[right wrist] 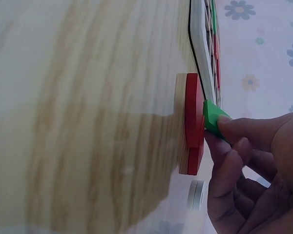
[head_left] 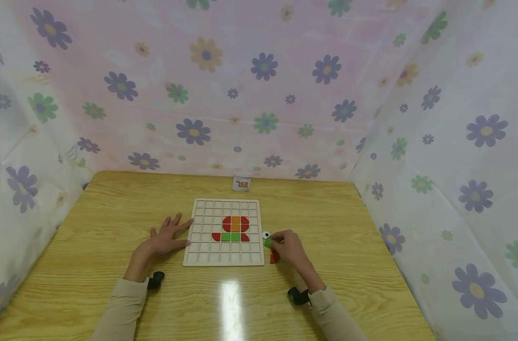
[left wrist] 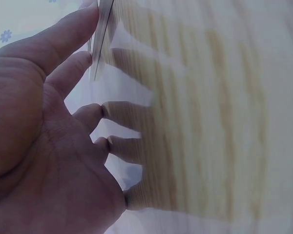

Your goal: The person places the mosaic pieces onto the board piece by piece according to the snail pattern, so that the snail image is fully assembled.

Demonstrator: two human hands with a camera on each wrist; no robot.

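A wooden grid board (head_left: 223, 264) lies flat on the table with red, orange and green tiles set in some of its cells. Against the board's left edge, my left hand (head_left: 165, 239) rests on the table, fingers spread, thumb and a fingertip touching the rim. Just right of the board, my right hand (head_left: 290, 247) pinches a green tile (right wrist: 213, 118) between thumb and fingers. Below that tile lie red tiles (right wrist: 192, 109), partly hidden by the hand in the head view. A white disc with a black dot (head_left: 265, 235) sits beyond the fingertips.
A small picture card (head_left: 241, 183) lies behind the board near the back of the wooden table (head_left: 126, 208). Flowered curtains (head_left: 237, 109) hang at the back and both sides. Black wrist cameras (head_left: 298, 296) are strapped on both arms.
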